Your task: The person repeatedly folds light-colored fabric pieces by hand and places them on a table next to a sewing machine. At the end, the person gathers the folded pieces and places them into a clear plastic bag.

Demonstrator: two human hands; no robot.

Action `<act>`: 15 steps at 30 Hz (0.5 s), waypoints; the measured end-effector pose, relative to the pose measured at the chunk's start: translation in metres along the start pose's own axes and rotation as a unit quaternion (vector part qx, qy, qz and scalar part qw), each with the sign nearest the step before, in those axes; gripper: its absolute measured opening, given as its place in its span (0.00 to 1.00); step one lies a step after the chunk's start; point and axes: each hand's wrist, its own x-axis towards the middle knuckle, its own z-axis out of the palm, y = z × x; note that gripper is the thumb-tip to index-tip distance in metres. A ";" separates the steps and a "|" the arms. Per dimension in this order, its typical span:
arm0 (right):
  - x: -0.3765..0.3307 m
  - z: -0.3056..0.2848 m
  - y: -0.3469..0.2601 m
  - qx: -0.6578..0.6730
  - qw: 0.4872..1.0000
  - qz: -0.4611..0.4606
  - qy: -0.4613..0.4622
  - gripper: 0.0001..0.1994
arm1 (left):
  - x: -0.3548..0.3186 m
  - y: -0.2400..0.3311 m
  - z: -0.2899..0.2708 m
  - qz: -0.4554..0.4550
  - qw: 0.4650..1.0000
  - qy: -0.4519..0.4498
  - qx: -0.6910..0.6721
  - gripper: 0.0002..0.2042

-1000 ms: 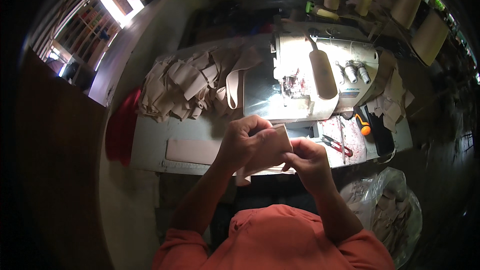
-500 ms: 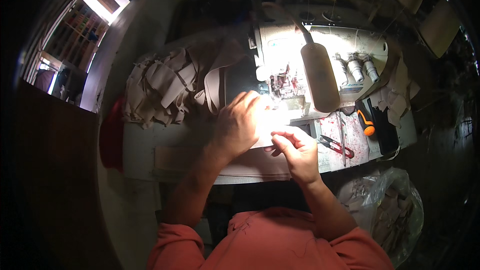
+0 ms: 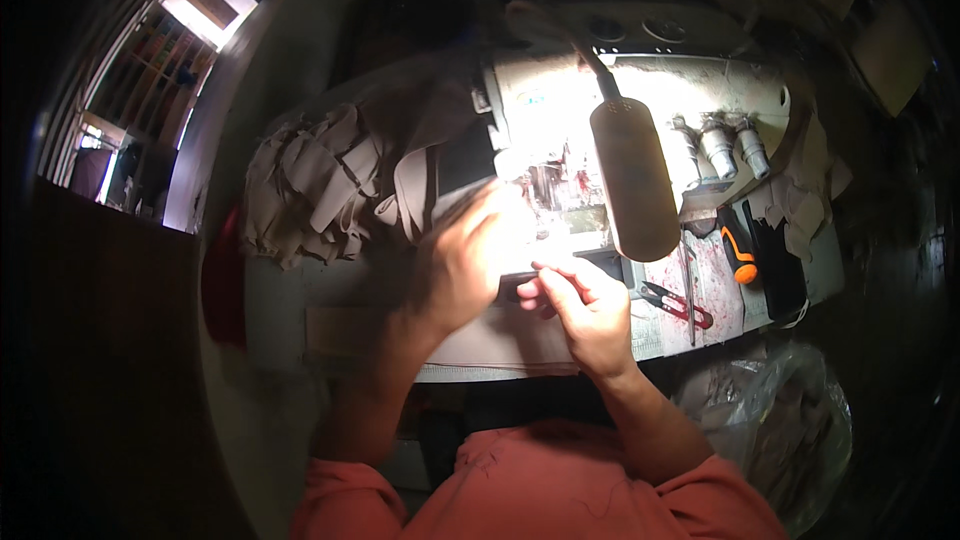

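Head view, single entry, seated person at a sewing station under a bright lamp.

Left hand (image 3: pixel 465 270): blurred by motion, fingers loosely curled and laid over pale fabric in front of the machine's needle area; whether it pinches the piece or only presses it flat cannot be told.

Right hand (image 3: pixel 590 310): fingertips drawn together, pinching the near edge of the fabric piece (image 3: pixel 520 275), just beside the left hand.

Fabric piece: small, pale, mostly hidden under both hands, lying on the machine bed at the lit needle zone.

Sewing machine (image 3: pixel 640 110): white body, across the far side of the worktop (image 3: pixel 500 355); three metal knobs at its right.

Lamp (image 3: pixel 632 180): long oval head on a bent arm, hanging over the bed.

Fabric pile (image 3: pixel 320 190): heap of beige cut pieces, left of the machine, well apart from the right hand.

Snips (image 3: pixel 675 302): red-handled, lying right of the right hand.

Screwdriver (image 3: pixel 735 250): orange and black, further right.

Plastic bag (image 3: pixel 780 420): clear, with scraps, below the worktop's right end.

Step in hand, as judged: positioning the piece at the presser foot. Next move would call for squaring the edge under the foot, both hands steadying it flat, fingers kept clear of the needle.
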 end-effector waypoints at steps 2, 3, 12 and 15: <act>-0.008 -0.002 -0.001 0.024 1.000 0.020 -0.005 0.08 | 0.005 -0.015 -0.001 -0.066 0.996 -0.041 -0.033 0.11; -0.014 -0.004 -0.002 0.021 1.000 0.015 -0.012 0.08 | 0.004 -0.027 0.003 -0.047 0.997 -0.034 0.049 0.12; -0.062 0.015 -0.117 -0.254 0.863 -0.406 -0.162 0.09 | 0.026 -0.113 0.008 0.023 0.916 -0.035 0.400 0.11; -0.065 0.016 -0.127 -0.312 0.801 -0.492 -0.140 0.07 | 0.002 -0.147 -0.019 -0.001 0.903 0.069 0.423 0.14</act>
